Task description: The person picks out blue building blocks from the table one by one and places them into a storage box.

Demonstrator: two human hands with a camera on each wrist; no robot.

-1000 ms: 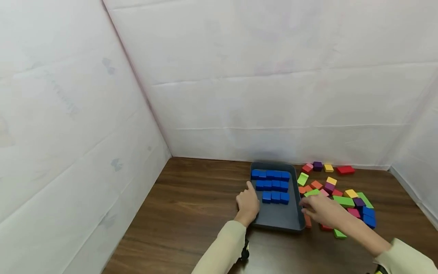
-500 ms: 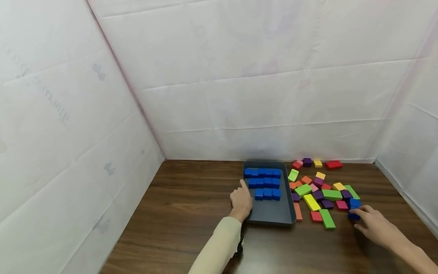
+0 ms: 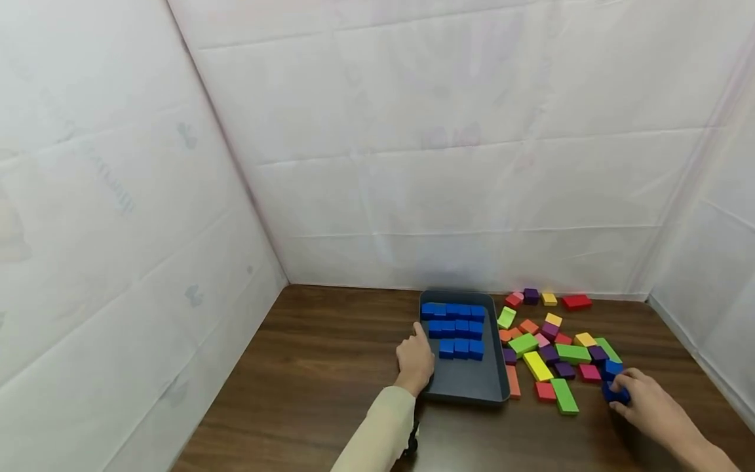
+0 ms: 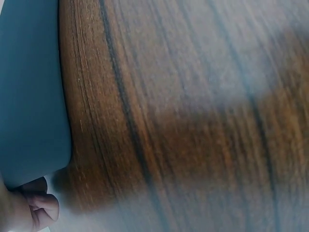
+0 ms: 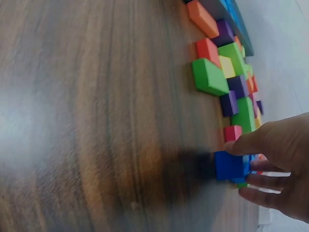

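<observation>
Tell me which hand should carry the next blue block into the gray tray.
Right. The right hand already pinches a blue block at the near edge of the loose pile, its grip closed on it. The left hand rests on the gray tray at its left rim, probably steadying it.

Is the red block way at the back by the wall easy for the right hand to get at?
Probably yes: the red block lies apart, nothing over it, though the right hand already grips a blue block.
</observation>
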